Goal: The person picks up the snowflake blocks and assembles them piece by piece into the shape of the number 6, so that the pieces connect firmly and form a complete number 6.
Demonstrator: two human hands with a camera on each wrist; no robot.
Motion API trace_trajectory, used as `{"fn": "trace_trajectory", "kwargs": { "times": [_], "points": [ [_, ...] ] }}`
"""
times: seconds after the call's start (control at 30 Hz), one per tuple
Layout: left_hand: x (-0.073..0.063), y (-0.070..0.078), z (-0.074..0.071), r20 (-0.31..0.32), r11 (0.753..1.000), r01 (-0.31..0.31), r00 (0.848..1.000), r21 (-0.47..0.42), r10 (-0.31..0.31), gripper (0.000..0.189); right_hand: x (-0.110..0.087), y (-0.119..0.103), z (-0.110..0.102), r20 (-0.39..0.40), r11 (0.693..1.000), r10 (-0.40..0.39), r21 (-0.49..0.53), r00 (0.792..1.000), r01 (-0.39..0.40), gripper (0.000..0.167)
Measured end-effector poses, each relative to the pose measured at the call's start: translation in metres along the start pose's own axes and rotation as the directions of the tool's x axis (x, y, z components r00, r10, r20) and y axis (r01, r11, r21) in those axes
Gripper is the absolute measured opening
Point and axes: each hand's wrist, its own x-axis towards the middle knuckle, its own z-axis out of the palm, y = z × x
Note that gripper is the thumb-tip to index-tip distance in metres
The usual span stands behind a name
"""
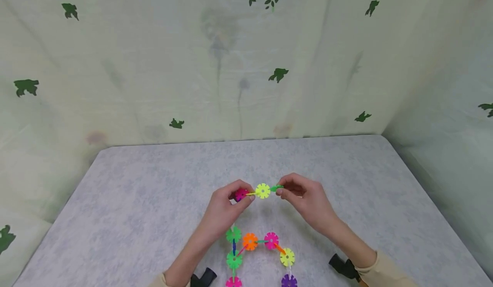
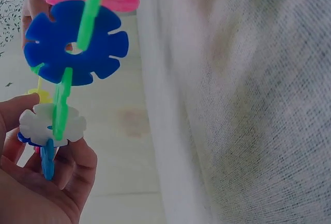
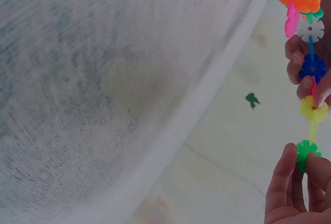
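Both hands hold a chain of notched, flower-shaped plastic discs above the table. My left hand [image 1: 223, 205] pinches the chain by a magenta disc [image 1: 241, 194]; in the left wrist view, a white disc [image 2: 72, 123] and a blue disc [image 2: 44, 43] are near it. Thumb and fingertips of my right hand [image 1: 308, 199] pinch a green disc [image 3: 306, 154] at the chain's end. Between the hands sits a yellow disc [image 1: 263, 190]. Nearer me run more linked discs, among them an orange disc [image 1: 250, 241] and a purple disc [image 1: 289, 281]. The left hand hides part of the chain.
A grey mottled tabletop [image 1: 154, 184] lies under the hands. Behind its far edge hangs a pale curtain [image 1: 154, 64] with green leaf and bird prints. Black devices [image 1: 343, 266] are near both wrists.
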Motion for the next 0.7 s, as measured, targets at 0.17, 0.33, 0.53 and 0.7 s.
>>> {"fn": "trace_trajectory", "kwargs": {
  "times": [0.17,0.33,0.53,0.7],
  "points": [
    [0.0,-0.0003,-0.0005,0.028,0.999,0.004,1.0,-0.032,-0.003,0.015,-0.0019,-0.0014,0.001,0.01,0.995,-0.094,-0.016,0.995,0.094,0.016],
    [-0.0005,-0.0016,-0.0006,0.035,0.999,0.01,0.999,-0.051,-0.008,0.015,-0.0022,-0.0004,0.0013,0.03,0.988,-0.154,-0.009,0.988,0.154,0.012],
    [-0.0002,-0.0015,-0.0001,0.025,0.999,0.002,1.0,-0.046,-0.001,0.017,-0.003,0.001,0.0054,0.033,0.982,-0.189,-0.012,0.981,0.19,0.016],
    [0.0033,-0.0022,-0.0006,0.067,0.996,0.018,0.998,-0.086,-0.012,0.012,-0.0032,0.0011,0.0058,0.032,0.994,-0.103,0.028,0.994,0.102,0.016]
  ]
}}
